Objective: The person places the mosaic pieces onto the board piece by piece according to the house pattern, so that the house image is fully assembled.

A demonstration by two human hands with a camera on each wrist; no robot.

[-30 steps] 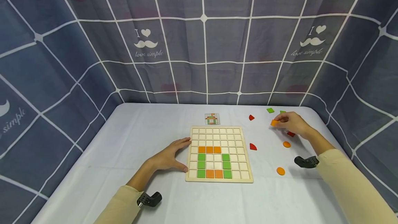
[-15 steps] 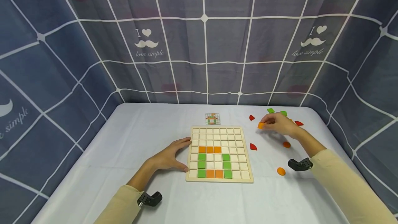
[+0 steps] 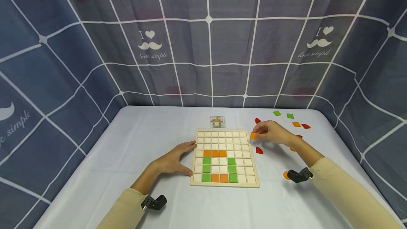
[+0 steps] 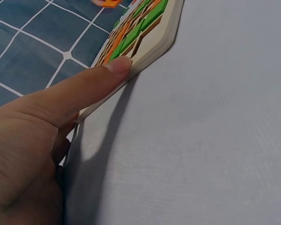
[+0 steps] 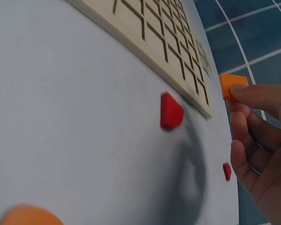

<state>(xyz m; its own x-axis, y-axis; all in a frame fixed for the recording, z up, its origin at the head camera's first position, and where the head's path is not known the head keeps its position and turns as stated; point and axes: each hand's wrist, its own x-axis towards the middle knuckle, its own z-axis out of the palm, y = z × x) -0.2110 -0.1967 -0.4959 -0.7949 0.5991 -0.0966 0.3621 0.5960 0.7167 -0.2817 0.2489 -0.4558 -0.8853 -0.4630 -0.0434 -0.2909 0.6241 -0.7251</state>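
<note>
A wooden grid board (image 3: 240, 182) lies on the white table, with orange and green square tiles set in some cells. My left hand (image 3: 174, 158) rests against the board's left edge, thumb and fingers spread; in the left wrist view the thumb (image 4: 89, 86) touches the rim. Between thumb and fingertips my right hand (image 3: 274, 132) pinches an orange square tile (image 5: 232, 86), held above the table by the board's upper right edge. One red quarter-round piece (image 3: 259, 150) lies beside the board, and another (image 3: 257, 120) sits behind the right hand's fingers.
A small pattern card (image 3: 217, 121) lies behind the board. Farther right are green tiles (image 3: 277, 113), an orange tile (image 3: 296, 124) and more red pieces (image 3: 306, 126). Orange discs (image 3: 285, 175) lie partly hidden by the right arm. A checked curtain (image 3: 190, 80) stands around the table.
My right hand has carried the orange tile leftward from the loose pieces to the board's right edge. The left hand and the board have stayed in place.
</note>
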